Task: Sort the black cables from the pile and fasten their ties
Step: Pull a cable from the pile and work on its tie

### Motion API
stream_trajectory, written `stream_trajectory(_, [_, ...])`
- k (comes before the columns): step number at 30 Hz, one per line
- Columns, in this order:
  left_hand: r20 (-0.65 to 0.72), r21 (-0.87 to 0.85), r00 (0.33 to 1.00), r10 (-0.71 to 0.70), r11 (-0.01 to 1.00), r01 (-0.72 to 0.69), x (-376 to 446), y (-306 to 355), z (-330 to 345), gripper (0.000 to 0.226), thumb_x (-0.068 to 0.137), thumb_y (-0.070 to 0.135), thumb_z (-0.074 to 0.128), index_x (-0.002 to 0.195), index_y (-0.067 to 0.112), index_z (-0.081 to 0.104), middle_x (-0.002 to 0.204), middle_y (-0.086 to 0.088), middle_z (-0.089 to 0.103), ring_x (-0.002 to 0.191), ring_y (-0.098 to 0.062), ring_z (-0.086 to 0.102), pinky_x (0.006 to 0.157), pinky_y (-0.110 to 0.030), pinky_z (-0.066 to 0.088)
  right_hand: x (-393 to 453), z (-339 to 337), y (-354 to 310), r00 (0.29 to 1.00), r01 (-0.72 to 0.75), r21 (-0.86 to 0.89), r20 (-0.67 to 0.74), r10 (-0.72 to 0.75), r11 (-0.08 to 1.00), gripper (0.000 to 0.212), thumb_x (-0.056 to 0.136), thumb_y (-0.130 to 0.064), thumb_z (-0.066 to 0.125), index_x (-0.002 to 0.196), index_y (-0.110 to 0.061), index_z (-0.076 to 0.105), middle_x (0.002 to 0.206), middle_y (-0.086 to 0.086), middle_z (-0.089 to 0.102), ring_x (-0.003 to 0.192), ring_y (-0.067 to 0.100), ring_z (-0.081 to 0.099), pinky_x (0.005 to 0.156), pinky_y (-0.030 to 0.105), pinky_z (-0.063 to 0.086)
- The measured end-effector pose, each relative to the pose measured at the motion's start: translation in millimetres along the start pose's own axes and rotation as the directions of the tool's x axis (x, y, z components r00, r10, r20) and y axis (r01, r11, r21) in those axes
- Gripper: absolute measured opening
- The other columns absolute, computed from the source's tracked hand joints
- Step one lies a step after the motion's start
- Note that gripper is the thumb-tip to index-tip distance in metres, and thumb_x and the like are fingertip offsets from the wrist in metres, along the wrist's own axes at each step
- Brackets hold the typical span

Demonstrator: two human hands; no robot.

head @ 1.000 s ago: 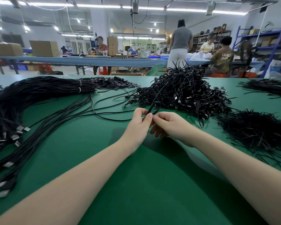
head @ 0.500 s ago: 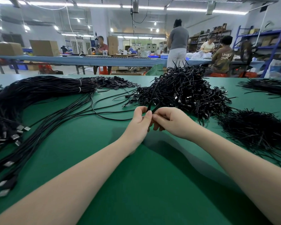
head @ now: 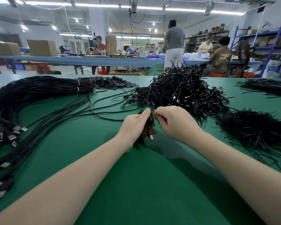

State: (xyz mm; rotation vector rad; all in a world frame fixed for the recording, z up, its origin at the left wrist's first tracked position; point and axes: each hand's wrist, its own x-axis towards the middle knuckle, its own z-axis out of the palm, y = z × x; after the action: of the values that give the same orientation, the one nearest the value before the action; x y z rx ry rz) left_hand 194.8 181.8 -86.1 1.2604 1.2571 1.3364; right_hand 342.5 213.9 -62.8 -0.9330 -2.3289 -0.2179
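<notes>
At table centre: both forearms reach forward over the green table (head: 136, 184), hands meeting just before the cable pile (head: 182, 93).
Left hand (head: 134, 125): fingers curled round a folded black cable (head: 150, 125), thumb up.
Right hand (head: 173, 122): fingers curled, pinching the same cable near its top.
Cable: long axis roughly upright, metal plug pointing down toward the table.
Ties (head: 253, 129): heaped at right.

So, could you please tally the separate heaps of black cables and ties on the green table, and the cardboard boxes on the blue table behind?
Long-cable bundle: 1
Tangled cable pile: 1
Tie heap: 1
Far-right heap, contents unclear: 1
Cardboard boxes: 2
Total: 6
Both the left hand and right hand grip one cable.
</notes>
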Motion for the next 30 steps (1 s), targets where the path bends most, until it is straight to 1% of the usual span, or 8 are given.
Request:
stream_trajectory(3, [0.036,0.082,0.997,0.067,0.994,-0.070,-4,-3,3,0.060,0.099,0.041,0.042,0.050,0.019,0.069,0.061,0.001,0.069,0.050,-0.008,0.056,0.050,-0.017,0.042,-2,-3,4,0.995,0.054,-0.135,-0.070,-0.064,0.989,0.021,0.093,-0.010,0.051,0.077,-0.001,0.061,0.065,0.011,0.059,0.064,0.034,0.055,0.060,0.040,0.044])
stream_trajectory(5, [-0.050,0.111,0.985,0.166,0.981,-0.160,-5,-4,3,0.057,0.099,0.036,0.042,0.049,0.027,0.068,0.083,0.006,0.070,0.057,0.001,0.048,0.063,-0.021,0.041,-5,-3,6,0.991,0.075,-0.189,-0.092,-0.094,0.979,0.017,0.088,-0.004,0.057,0.071,-0.001,0.059,0.061,0.011,0.058,0.058,0.032,0.054,0.056,0.037,0.044])
stream_trajectory(9, [-0.089,0.084,0.959,0.267,0.962,-0.260,-8,-1,2,0.046,0.101,0.028,0.038,0.075,0.031,0.075,0.125,0.011,0.054,0.107,0.015,0.047,0.093,-0.024,0.038,-7,5,7,0.993,0.037,-0.133,-0.107,-0.051,0.990,0.023,0.089,-0.006,0.058,0.066,-0.004,0.053,0.059,0.011,0.055,0.056,0.034,0.053,0.055,0.034,0.035])
stream_trajectory(14, [-0.025,0.085,0.933,0.358,0.931,-0.355,-12,-1,4,0.034,0.096,0.008,0.043,0.096,0.030,0.069,0.093,0.024,0.067,0.091,0.010,0.057,0.077,-0.005,0.041,-5,6,4,0.988,0.014,-0.025,-0.153,-0.018,1.000,0.024,0.090,-0.006,0.059,0.067,-0.002,0.054,0.059,0.013,0.054,0.056,0.033,0.050,0.055,0.032,0.031])
stream_trajectory(19, [-0.024,0.183,0.897,0.441,0.884,-0.430,-6,-7,3,0.048,0.091,-0.002,0.043,0.099,0.040,0.064,0.101,0.018,0.066,0.103,-0.007,0.057,0.093,-0.018,0.044,-3,8,5,0.993,-0.039,0.141,-0.101,0.054,0.989,0.022,0.094,-0.013,0.053,0.074,-0.006,0.053,0.070,0.009,0.059,0.066,0.031,0.052,0.059,0.042,0.042])
stream_trajectory(22, [-0.041,0.178,0.885,0.464,0.875,-0.450,-5,-9,2,0.045,0.088,0.008,0.041,0.097,0.045,0.065,0.097,0.016,0.069,0.094,-0.020,0.060,0.088,-0.023,0.049,-4,8,6,0.996,-0.077,0.272,-0.026,0.087,0.959,0.018,0.095,-0.014,0.053,0.082,-0.003,0.061,0.077,0.005,0.065,0.070,0.024,0.058,0.066,0.041,0.047])
stream_trajectory(25, [-0.082,0.220,0.875,0.478,0.865,-0.452,-5,-11,3,0.046,0.090,0.014,0.040,0.091,0.052,0.065,0.094,0.003,0.070,0.091,-0.034,0.061,0.086,-0.044,0.051,-3,8,4,0.996,-0.086,0.259,0.035,0.079,0.962,0.018,0.096,-0.016,0.052,0.088,-0.004,0.063,0.078,0.006,0.067,0.072,0.025,0.060,0.069,0.041,0.049])
stream_trajectory(30, [-0.132,0.137,0.919,0.372,0.925,-0.354,-3,-8,2,0.047,0.097,0.007,0.035,0.098,0.041,0.068,0.090,-0.004,0.066,0.083,-0.030,0.062,0.078,-0.042,0.056,0,4,-1,0.999,-0.033,0.153,0.006,0.032,0.988,0.018,0.095,-0.017,0.052,0.092,-0.009,0.067,0.077,0.006,0.066,0.073,0.026,0.059,0.067,0.039,0.047])
